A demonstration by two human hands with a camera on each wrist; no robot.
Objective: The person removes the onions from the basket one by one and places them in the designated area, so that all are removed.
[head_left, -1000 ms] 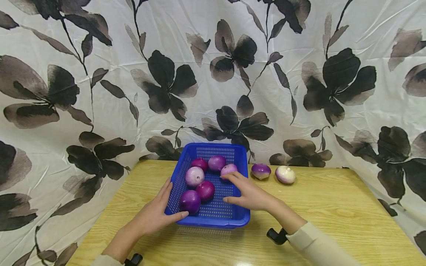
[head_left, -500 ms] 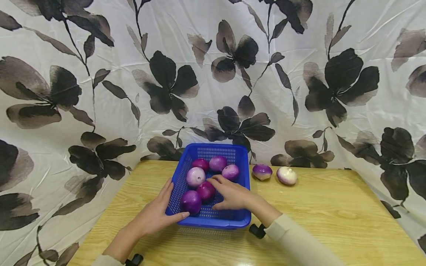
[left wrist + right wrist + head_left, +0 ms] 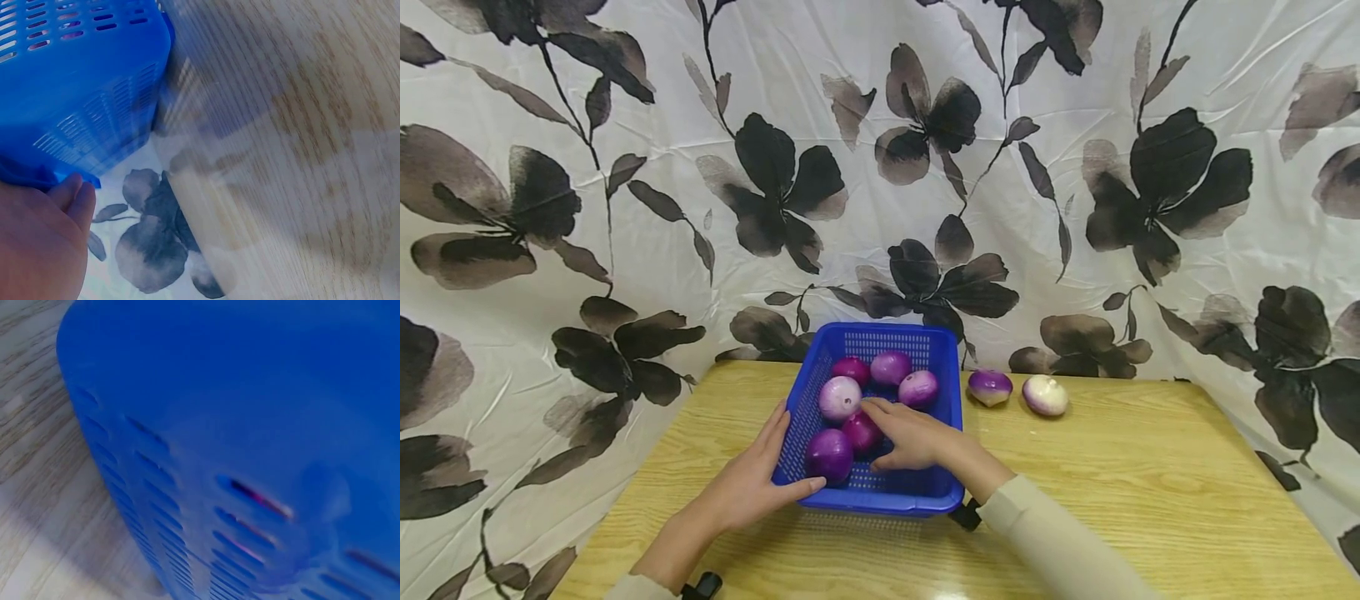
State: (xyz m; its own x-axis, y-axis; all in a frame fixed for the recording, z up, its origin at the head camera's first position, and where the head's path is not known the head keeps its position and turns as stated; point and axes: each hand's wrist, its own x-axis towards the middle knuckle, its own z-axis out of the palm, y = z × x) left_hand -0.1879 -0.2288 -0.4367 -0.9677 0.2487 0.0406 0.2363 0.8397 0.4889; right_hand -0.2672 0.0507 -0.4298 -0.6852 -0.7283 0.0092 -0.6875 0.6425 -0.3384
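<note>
A blue plastic basket (image 3: pixel 910 502) with slotted sides holds several purple onions. My left hand (image 3: pixel 750 486) grips its near left corner, thumb over the front rim and fingers along the outside; in the left wrist view, fingertips (image 3: pixel 80 197) meet the blue rim. Inside the basket, my right hand (image 3: pixel 912 435) holds a crimson onion (image 3: pixel 859 432), fingers over its far side and thumb at its near side. Around that onion lie a dark purple one (image 3: pixel 829 456), a pale one (image 3: pixel 839 399) and a light purple one (image 3: pixel 918 388). The right wrist view shows the basket's outer wall (image 3: pixel 250 394), hiding the hand.
Right of the basket, a purple-and-white onion (image 3: pixel 989 387) and a mostly white onion (image 3: pixel 1045 395) lie on the wooden table (image 3: pixel 1120 467). Behind stands a floral cloth (image 3: pixel 865 208). More onions (image 3: pixel 891 367) sit at the basket's back.
My right hand has moved left and nearer, from the light purple onion at the basket's right to the crimson one. The left hand and basket have stayed put.
</note>
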